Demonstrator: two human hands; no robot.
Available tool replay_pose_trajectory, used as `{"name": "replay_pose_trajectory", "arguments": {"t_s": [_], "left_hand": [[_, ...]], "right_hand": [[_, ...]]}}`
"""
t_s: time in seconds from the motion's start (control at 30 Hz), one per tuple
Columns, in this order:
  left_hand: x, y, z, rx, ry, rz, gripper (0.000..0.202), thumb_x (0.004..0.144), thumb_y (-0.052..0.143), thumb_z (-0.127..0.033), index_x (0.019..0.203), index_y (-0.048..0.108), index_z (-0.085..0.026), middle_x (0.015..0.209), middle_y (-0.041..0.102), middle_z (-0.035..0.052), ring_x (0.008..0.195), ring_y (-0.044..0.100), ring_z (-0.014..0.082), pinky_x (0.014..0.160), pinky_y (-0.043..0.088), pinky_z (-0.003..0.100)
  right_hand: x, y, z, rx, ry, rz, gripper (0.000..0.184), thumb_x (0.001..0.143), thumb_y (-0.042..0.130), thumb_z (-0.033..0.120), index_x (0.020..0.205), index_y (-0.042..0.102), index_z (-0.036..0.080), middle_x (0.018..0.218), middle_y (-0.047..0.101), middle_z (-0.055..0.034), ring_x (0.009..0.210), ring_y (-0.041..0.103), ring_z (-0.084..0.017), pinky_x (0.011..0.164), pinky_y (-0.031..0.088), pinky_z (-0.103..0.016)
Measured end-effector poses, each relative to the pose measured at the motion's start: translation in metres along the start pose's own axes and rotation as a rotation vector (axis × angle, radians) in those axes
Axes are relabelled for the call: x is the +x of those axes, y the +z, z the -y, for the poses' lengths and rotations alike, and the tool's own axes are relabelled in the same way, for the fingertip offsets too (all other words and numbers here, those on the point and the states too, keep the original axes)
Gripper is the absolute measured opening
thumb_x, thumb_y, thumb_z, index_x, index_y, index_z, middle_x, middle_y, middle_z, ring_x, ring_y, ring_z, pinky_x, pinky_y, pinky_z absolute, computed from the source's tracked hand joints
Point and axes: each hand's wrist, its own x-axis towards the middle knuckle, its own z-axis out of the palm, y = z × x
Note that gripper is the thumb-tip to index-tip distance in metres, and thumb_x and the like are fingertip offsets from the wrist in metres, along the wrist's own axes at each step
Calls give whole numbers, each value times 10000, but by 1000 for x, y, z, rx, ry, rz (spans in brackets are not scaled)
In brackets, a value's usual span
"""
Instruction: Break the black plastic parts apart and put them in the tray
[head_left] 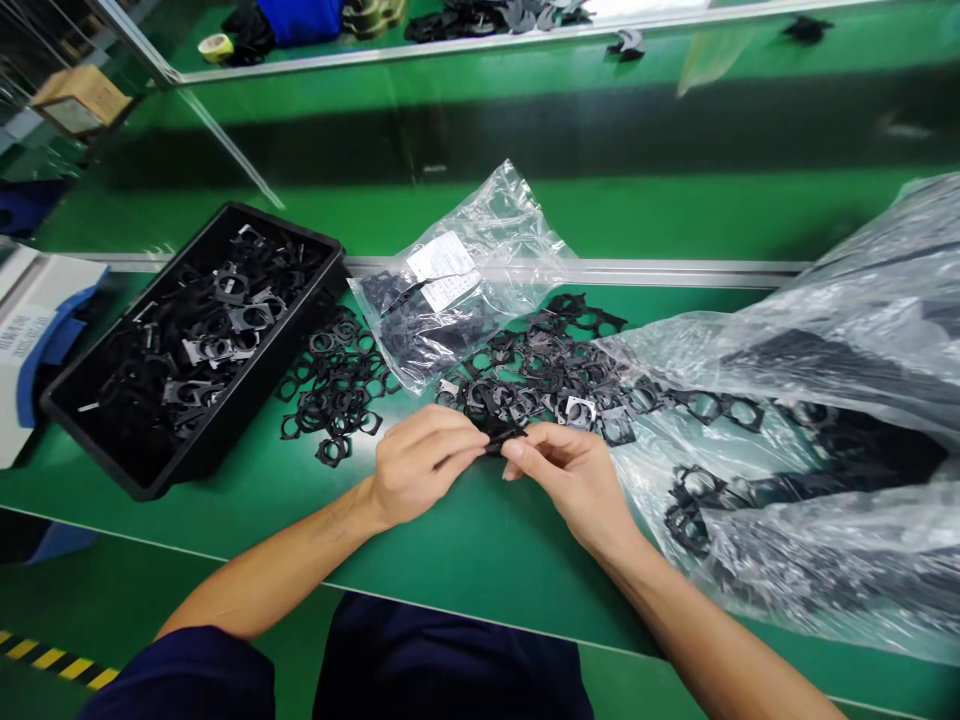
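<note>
Between my two hands is a small black plastic part (504, 438), held near the front of the green table. My left hand (424, 462) pinches its left end between thumb and fingers. At the other end, the thumb and fingertips of my right hand (564, 472) close on it. Fingers cover much of the part, so its full shape is hidden. Just beyond the hands lies a loose pile of black and grey ring-shaped plastic parts (536, 365). Another heap of black ring parts (337, 375) spreads to the left of it.
A black bin (169, 465) full of similar parts stands at left. A clear bag with a white label (446, 270) lies behind the piles. At right, a large open plastic bag (847, 350) holds more parts. A metal-edged shelf (465, 50) runs along the back.
</note>
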Motion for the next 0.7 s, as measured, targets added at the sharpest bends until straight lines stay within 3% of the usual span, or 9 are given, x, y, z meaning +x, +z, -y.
{"name": "replay_pose_trajectory", "arguments": {"t_s": [0.13,0.23,0.37,0.6,0.7], "left_hand": [[3,-1,0,-105,-201,-57,40,880,744,-159,894,732,-194,810,744,15,763,708,142,704,582,272],[3,-1,-1,-155,-210,-39,46,882,738,-152,895,733,-196,822,744,16,781,703,143,721,574,278],[0,0,0,-197,-180,17,72,892,714,-130,921,724,-195,859,734,26,836,694,150,769,565,293],[-1,2,1,-274,-277,22,36,915,689,-177,950,683,-183,915,725,51,915,676,174,855,544,333],[0,1,0,-310,-297,78,146,914,706,-271,1022,678,-176,954,723,74,930,669,195,858,538,356]], "right_hand": [[-1,-1,-3,-152,-231,-172,232,805,821,388,808,678,207,743,629,7,656,606,-134,636,544,-272],[-1,-2,-5,-273,-390,-180,115,873,757,300,970,740,240,893,676,-31,774,654,-166,700,583,-309],[-2,-4,-3,-418,-543,-190,81,895,716,190,908,769,251,855,704,-33,808,662,-184,728,573,-331],[-3,-4,-1,-509,-591,-155,49,910,699,192,906,737,222,844,725,-47,768,675,-187,700,575,-330],[-3,-4,-3,-545,-633,-152,74,920,681,161,915,725,220,856,726,-47,781,680,-182,715,581,-321]]}}
